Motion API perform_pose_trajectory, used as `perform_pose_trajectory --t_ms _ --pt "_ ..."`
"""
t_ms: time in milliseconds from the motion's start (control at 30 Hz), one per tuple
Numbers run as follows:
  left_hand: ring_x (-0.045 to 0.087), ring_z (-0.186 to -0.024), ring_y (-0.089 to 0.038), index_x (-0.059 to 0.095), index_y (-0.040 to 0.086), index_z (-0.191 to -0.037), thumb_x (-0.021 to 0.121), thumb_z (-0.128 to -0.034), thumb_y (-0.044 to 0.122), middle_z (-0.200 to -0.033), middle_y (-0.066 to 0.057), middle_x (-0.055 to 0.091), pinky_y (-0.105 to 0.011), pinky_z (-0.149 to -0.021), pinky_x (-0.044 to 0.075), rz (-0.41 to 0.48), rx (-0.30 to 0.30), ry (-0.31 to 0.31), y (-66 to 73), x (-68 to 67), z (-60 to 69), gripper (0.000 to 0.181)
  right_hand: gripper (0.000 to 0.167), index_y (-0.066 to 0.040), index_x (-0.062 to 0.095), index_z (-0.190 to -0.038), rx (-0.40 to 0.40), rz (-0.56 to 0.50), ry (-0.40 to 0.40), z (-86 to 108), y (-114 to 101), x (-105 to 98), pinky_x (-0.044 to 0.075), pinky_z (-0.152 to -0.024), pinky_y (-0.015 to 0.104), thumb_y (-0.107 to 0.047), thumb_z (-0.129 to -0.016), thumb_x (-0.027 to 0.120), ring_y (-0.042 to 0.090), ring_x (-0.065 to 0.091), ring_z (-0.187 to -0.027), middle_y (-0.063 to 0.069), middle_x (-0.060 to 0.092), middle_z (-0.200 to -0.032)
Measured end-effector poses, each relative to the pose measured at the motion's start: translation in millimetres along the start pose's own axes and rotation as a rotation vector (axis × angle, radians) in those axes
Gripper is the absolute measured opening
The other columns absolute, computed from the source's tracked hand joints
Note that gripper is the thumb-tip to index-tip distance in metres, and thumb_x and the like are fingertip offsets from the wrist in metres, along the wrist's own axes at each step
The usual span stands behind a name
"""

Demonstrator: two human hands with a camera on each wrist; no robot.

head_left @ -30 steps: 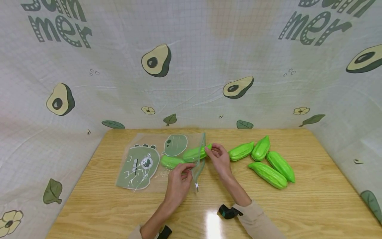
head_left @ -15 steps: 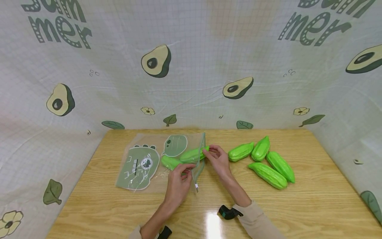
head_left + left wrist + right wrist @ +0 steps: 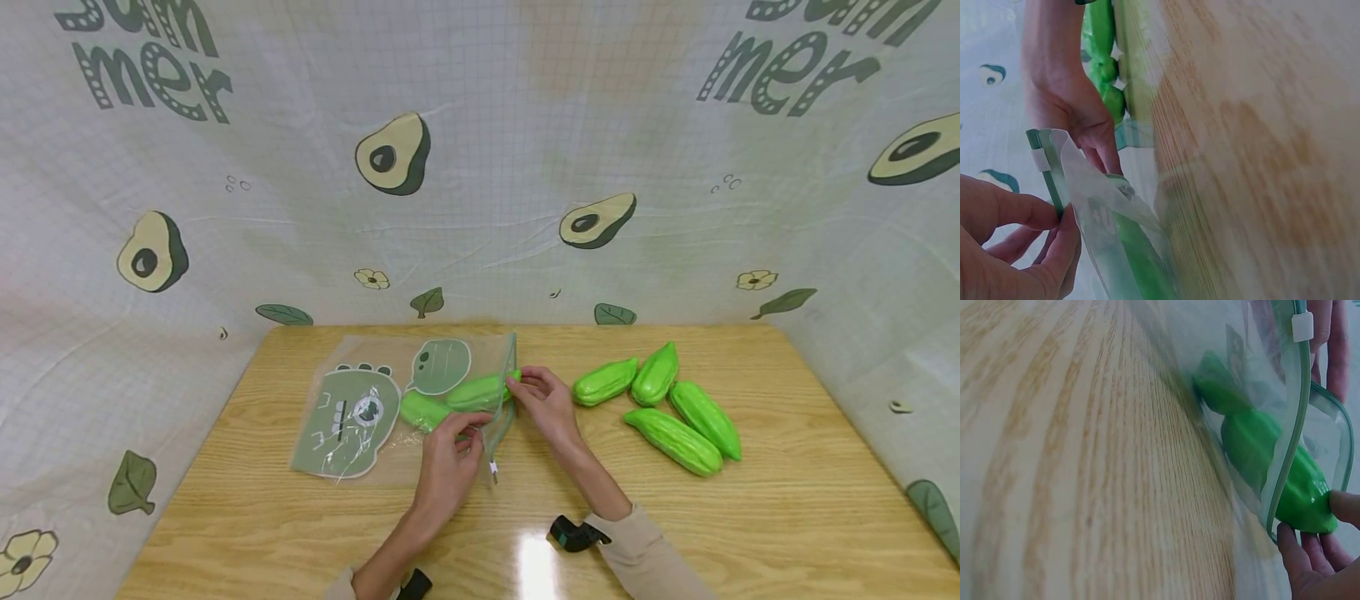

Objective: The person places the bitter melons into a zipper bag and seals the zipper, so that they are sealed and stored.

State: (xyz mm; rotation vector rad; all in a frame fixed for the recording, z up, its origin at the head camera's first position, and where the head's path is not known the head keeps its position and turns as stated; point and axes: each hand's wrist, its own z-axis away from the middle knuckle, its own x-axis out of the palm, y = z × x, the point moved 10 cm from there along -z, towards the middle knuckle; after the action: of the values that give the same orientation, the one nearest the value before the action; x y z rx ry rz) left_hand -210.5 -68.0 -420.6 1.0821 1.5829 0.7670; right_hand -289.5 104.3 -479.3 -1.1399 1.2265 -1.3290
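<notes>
Nearest, the left hand point(image 3: 447, 454) pinches the green-edged mouth of the clear zip bag point(image 3: 360, 429) with thumb and fingers; the mouth stands parted, its white slider point(image 3: 493, 469) at the near corner. Just beyond, the right hand point(image 3: 551, 404) has its fingers grasping the end of the held gourd point(image 3: 474, 390), which lies mostly inside the bag, its tip sticking out past the rim. The inner gourd point(image 3: 423, 409) lies wholly within, beside it. The step in hand looks to be feeding gourd number 2 into the bag. The next move seems to call for a gentle push until the tip clears the rim, the left pinch firm, then letting go. To the right, 4 loose gourds point(image 3: 675, 440) lie close together on the desk point(image 3: 810, 517), not yet bagged. A printed cloth point(image 3: 487, 283) hangs behind.
</notes>
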Motion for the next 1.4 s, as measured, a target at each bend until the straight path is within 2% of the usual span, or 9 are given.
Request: perform_pose_trajectory --t_ms 267,467,700,1100,1400 --pt "0.068 -0.095 -0.024 0.076 0.002 -0.108 0.063 -0.0906 -0.014 -0.105 -0.010 0.071 -0.028 -0.079 0.061 -0.006 -0.007 0.008 -0.9 -0.4 0.4 0.027 0.032 0.007 0.063 -0.123 -0.021 0.013 -0.029 0.3 -1.6 3.3 0.055 -0.082 0.016 -0.010 -0.097 0.071 0.015 0.068 -0.101 0.022 0.068 -0.117" --pt "0.068 -0.094 -0.024 0.076 0.003 -0.108 0.062 -0.0902 -0.014 -0.105 -0.009 0.071 -0.030 -0.078 0.062 -0.015 0.018 0.015 0.1 -0.5 0.1 0.028 0.031 0.010 0.062 -0.123 -0.045 0.011 -0.069 1.2 -3.6 7.7 0.056 -0.083 0.018 -0.008 -0.099 0.069 0.014 0.069 -0.098 0.020 0.068 -0.112" --pt "0.069 -0.094 -0.026 0.076 0.004 -0.107 0.061 -0.0897 -0.016 -0.105 -0.009 0.071 -0.030 -0.079 0.062 -0.027 0.039 0.021 1.1 -0.7 -0.3 0.030 0.025 0.010 0.062 -0.121 -0.023 -0.025 -0.101 -0.2 -0.4 12.2 0.058 -0.082 0.023 -0.002 -0.099 0.066 0.011 0.068 -0.092 0.016 0.067 -0.106" --pt "0.069 -0.094 -0.028 0.076 0.003 -0.107 0.061 -0.0892 -0.017 -0.104 -0.009 0.070 -0.030 -0.080 0.062 -0.034 0.035 0.009 0.9 -0.3 0.2 0.031 0.024 0.008 0.063 -0.121 0.008 0.045 -0.115 3.3 0.3 16.9 0.057 -0.081 0.021 -0.004 -0.099 0.065 0.023 0.069 -0.102 0.020 0.066 -0.111" --pt "0.068 -0.093 -0.025 0.077 0.004 -0.106 0.062 -0.0897 -0.017 -0.102 -0.009 0.070 -0.030 -0.078 0.062 -0.041 0.051 0.006 2.9 -0.4 0.5 0.031 0.026 0.007 0.064 -0.120 0.016 0.052 -0.144 2.2 1.8 21.0 0.056 -0.081 0.021 -0.008 -0.100 0.067 0.025 0.070 -0.104 0.020 0.068 -0.110"
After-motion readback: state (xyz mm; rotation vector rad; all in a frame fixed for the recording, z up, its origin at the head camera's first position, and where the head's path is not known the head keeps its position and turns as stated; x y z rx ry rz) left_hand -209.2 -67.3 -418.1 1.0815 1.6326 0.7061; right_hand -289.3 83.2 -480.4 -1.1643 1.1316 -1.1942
